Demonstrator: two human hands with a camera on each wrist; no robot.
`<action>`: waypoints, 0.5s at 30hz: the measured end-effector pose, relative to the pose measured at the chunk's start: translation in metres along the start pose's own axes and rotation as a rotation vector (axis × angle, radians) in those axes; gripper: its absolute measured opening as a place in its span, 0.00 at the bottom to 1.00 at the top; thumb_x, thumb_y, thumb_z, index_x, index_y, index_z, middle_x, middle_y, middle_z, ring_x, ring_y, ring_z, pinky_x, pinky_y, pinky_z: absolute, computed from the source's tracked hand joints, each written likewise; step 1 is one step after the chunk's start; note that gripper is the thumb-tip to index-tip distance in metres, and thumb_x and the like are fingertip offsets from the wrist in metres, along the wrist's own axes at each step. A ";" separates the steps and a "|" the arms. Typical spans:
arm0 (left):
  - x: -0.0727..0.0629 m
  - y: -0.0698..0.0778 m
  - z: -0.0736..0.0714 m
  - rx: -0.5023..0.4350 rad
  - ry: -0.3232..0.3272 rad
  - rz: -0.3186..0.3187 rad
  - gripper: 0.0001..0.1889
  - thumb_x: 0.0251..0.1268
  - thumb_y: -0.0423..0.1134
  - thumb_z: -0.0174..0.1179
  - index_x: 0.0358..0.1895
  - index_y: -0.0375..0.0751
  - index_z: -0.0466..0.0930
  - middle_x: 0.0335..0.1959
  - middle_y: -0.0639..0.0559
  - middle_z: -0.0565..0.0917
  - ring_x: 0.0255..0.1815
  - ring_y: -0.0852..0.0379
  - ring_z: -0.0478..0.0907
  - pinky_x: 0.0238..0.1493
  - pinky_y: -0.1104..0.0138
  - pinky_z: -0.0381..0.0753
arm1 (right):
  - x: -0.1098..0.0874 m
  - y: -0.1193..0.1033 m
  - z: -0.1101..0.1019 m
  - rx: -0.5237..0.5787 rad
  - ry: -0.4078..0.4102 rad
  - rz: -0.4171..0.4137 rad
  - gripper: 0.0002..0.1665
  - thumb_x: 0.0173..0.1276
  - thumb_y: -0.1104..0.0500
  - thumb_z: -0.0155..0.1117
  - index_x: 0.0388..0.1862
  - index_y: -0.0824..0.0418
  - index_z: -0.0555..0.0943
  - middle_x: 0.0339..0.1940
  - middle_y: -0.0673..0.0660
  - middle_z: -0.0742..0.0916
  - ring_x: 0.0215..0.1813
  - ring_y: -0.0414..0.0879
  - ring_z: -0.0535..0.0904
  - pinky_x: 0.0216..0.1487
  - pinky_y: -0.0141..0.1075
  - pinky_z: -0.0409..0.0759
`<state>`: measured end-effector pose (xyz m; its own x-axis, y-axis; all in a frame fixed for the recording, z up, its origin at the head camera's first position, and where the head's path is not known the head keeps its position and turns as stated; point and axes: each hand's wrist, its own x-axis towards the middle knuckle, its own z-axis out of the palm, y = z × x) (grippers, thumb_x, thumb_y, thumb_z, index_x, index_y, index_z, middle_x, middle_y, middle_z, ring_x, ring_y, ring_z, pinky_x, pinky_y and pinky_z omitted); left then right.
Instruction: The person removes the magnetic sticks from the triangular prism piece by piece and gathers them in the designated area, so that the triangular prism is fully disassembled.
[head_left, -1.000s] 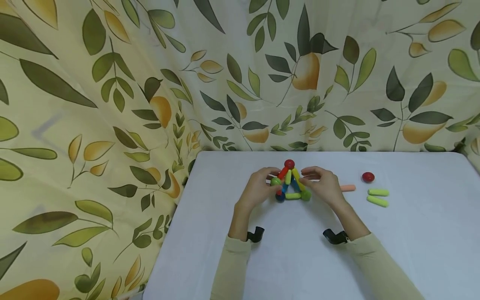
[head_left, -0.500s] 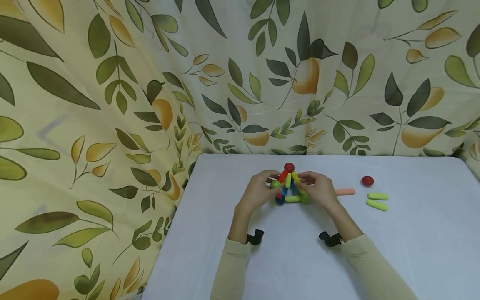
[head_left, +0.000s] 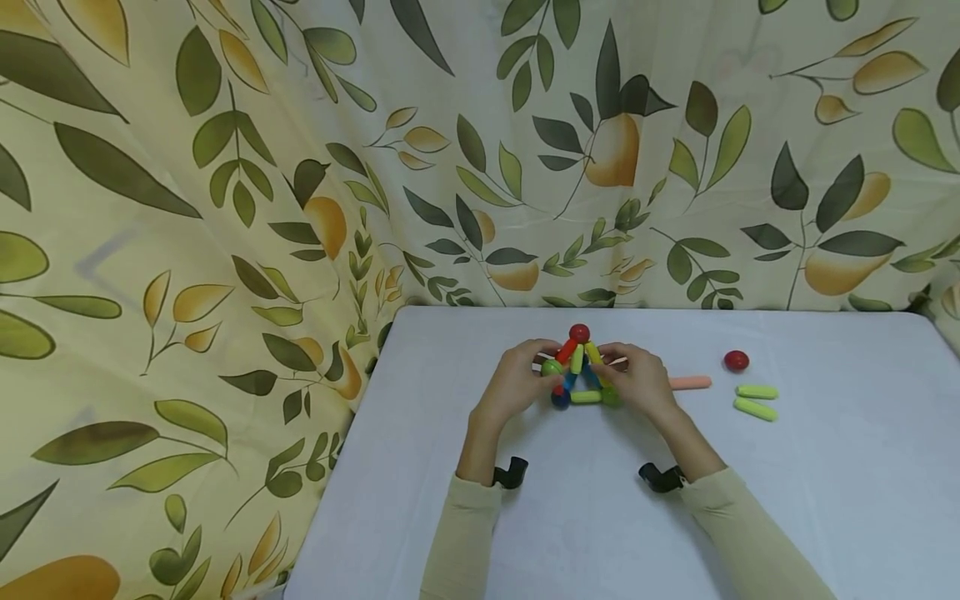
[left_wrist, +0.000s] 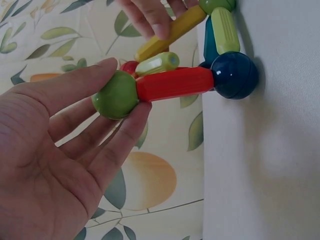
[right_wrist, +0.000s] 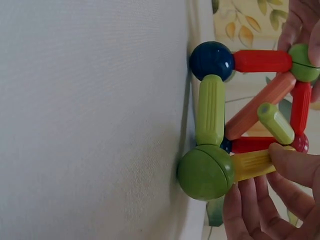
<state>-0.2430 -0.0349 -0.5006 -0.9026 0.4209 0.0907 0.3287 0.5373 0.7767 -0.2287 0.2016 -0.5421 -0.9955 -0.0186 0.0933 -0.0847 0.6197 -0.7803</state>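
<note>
A frame of magnetic building rods and balls stands on the white table, with a red ball [head_left: 579, 334] at its top. My left hand [head_left: 517, 379] pinches the upper green ball [left_wrist: 115, 95] between thumb and fingers. From that ball a red rod [left_wrist: 175, 83] slopes down to a blue ball [left_wrist: 234, 75]. On the other side my right hand [head_left: 640, 379] pinches a yellow rod [right_wrist: 251, 164], which joins a lower green ball [right_wrist: 206, 172]. A light green rod [right_wrist: 211, 110] links the two lower balls. Another short light green rod [right_wrist: 275, 122] juts from the red ball with one end free.
To the right of the right hand lies a salmon rod [head_left: 692, 382], partly hidden by it. Farther right are a loose red ball [head_left: 737, 361] and two light green rods [head_left: 757, 392] [head_left: 756, 409]. A leaf-patterned curtain [head_left: 450, 167] hangs behind the table.
My right hand has moved slightly left and taken hold of the yellow rod, uncovering more of the salmon rod. The left hand stays at the green ball.
</note>
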 end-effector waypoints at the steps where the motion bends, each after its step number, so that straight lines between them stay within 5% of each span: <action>1: 0.000 0.000 0.000 -0.004 0.000 0.003 0.25 0.65 0.35 0.74 0.65 0.44 0.81 0.59 0.53 0.84 0.53 0.60 0.82 0.54 0.70 0.84 | -0.001 0.000 -0.001 0.002 0.004 -0.004 0.24 0.73 0.54 0.72 0.62 0.66 0.83 0.48 0.63 0.88 0.50 0.61 0.87 0.49 0.52 0.86; 8: 0.000 0.000 -0.001 -0.019 0.007 0.020 0.25 0.65 0.35 0.74 0.65 0.43 0.81 0.59 0.53 0.84 0.54 0.56 0.82 0.55 0.70 0.84 | -0.004 0.000 -0.008 0.033 0.033 -0.012 0.23 0.73 0.56 0.72 0.62 0.64 0.83 0.50 0.64 0.89 0.48 0.61 0.89 0.40 0.37 0.84; 15: -0.001 0.000 -0.002 0.002 0.000 0.004 0.26 0.65 0.37 0.74 0.66 0.44 0.81 0.59 0.53 0.84 0.54 0.57 0.82 0.55 0.70 0.83 | -0.009 0.005 -0.010 0.068 0.046 0.009 0.23 0.75 0.57 0.69 0.64 0.67 0.80 0.52 0.68 0.87 0.49 0.65 0.87 0.46 0.50 0.88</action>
<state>-0.2428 -0.0361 -0.4995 -0.9012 0.4231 0.0942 0.3330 0.5366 0.7754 -0.2198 0.2128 -0.5401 -0.9933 0.0234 0.1129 -0.0800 0.5648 -0.8213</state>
